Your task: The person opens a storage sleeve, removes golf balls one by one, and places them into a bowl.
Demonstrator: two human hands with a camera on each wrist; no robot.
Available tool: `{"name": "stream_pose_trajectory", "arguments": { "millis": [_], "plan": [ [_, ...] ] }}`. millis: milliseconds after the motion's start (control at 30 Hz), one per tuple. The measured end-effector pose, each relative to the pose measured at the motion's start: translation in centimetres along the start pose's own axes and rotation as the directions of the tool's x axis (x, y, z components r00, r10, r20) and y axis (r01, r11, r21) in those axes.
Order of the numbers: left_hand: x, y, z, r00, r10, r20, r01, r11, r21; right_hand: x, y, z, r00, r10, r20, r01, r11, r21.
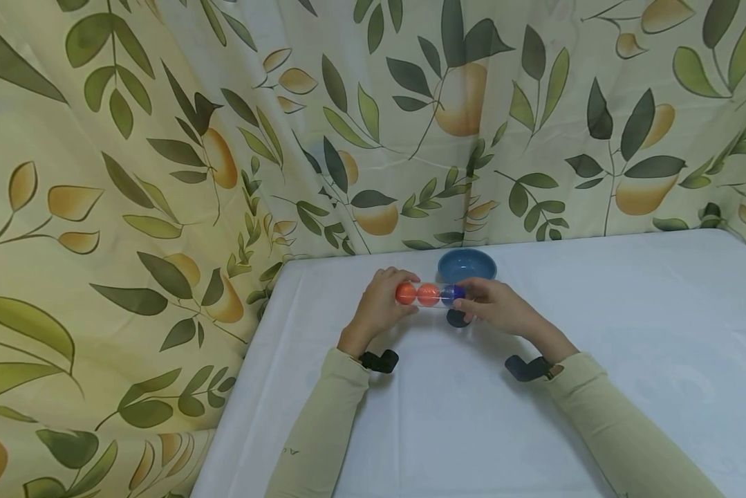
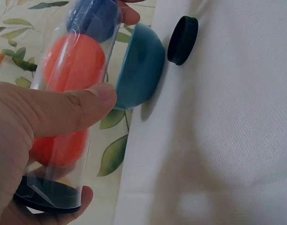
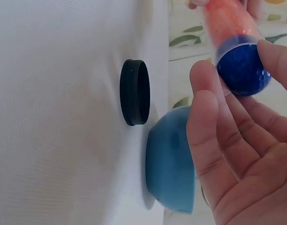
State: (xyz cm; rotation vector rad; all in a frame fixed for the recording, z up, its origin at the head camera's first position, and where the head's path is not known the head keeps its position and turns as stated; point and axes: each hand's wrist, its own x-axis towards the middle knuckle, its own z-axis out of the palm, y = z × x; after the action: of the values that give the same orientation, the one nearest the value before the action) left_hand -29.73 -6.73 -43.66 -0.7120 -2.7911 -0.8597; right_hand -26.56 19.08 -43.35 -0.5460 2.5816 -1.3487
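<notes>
My left hand grips a clear plastic tube that lies level above the table in the head view. Two orange balls sit inside, and a dark cap closes the end by the left palm. At the other end, a dimpled blue golf ball bulges from the tube's mouth. My right hand holds it, thumb on one side and fingertips on the other. A loose dark round lid is below the tube, on the white table.
A blue bowl stands near the table's back edge, just beyond the tube. White cloth covers the table. Behind and to the left hangs a curtain with leaf and fruit print.
</notes>
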Motion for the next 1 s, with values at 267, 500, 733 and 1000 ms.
{"name": "stream_pose_trajectory", "arguments": {
  "millis": [267,500,733,1000],
  "plan": [
    [-0.16,0.06,0.17,1.000,0.008,-0.006,-0.008,1.000,-0.002,-0.22,-0.10,-0.31,1.000,-0.007,0.003,0.007,1.000,0.007],
    [-0.21,0.44,-0.26,0.997,0.061,-0.042,-0.056,0.994,0.096,-0.05,0.19,-0.17,1.000,-0.009,0.018,0.008,0.999,0.032],
    [-0.22,0.51,-0.35,0.997,0.066,-0.043,-0.061,0.992,0.112,-0.16,0.13,-0.09,1.000,0.005,0.017,-0.005,1.000,0.020],
    [-0.17,0.29,0.00,0.999,0.022,-0.035,-0.022,1.000,0.000,-0.06,0.03,-0.22,1.000,-0.005,-0.031,0.005,1.000,-0.004]
  ]
}}
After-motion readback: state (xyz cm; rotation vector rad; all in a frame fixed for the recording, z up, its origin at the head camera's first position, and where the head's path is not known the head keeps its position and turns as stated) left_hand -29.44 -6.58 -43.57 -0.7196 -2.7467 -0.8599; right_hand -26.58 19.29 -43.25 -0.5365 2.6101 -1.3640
